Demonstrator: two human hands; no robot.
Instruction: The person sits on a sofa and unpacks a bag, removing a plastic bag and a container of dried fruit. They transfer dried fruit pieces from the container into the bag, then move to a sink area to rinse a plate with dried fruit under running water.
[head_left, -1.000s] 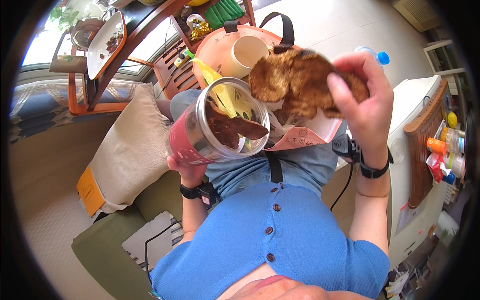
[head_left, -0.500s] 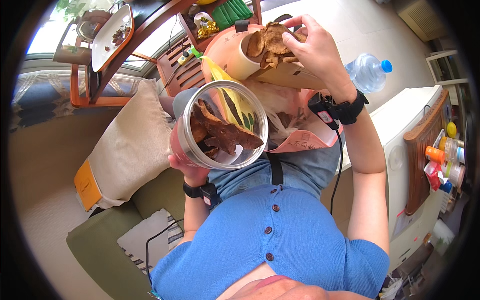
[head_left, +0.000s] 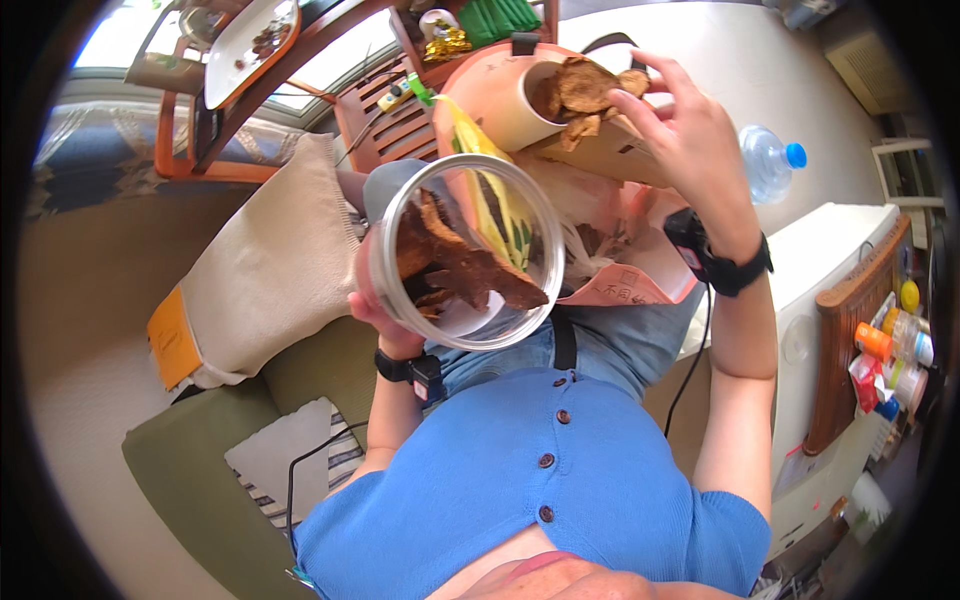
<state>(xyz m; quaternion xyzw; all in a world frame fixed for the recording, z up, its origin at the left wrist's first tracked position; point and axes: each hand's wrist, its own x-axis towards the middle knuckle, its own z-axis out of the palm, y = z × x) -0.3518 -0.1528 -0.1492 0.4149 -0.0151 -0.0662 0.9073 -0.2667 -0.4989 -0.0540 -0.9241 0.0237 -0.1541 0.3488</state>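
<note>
My left hand (head_left: 385, 325) is wrapped around a clear, wide-mouthed jar (head_left: 376, 275), tilted so its round opening faces me. Dark brown dried slices (head_left: 465, 262) lie inside it. At the far side, a pale cylindrical canister (head_left: 503, 118) rests tipped over, and lighter brown dried slices (head_left: 585, 85) bulge from its mouth. My right hand (head_left: 700, 140) reaches to these slices, thumb and forefinger closed about a small slice (head_left: 633, 82) at their right edge; the other fingers are partly hidden.
Beyond the jar are a yellow packet (head_left: 465, 140) and a pink open bag (head_left: 630, 287) with clear plastic in it. A water bottle (head_left: 768, 165) with a blue cap is at the right. A wooden table with a white tray (head_left: 228, 75) stands far left, a green armchair (head_left: 185, 450) near left.
The whole view has shifted, so most things appear farther right. My right hand has drawn slightly back from the canister. The left hand still holds the jar.
</note>
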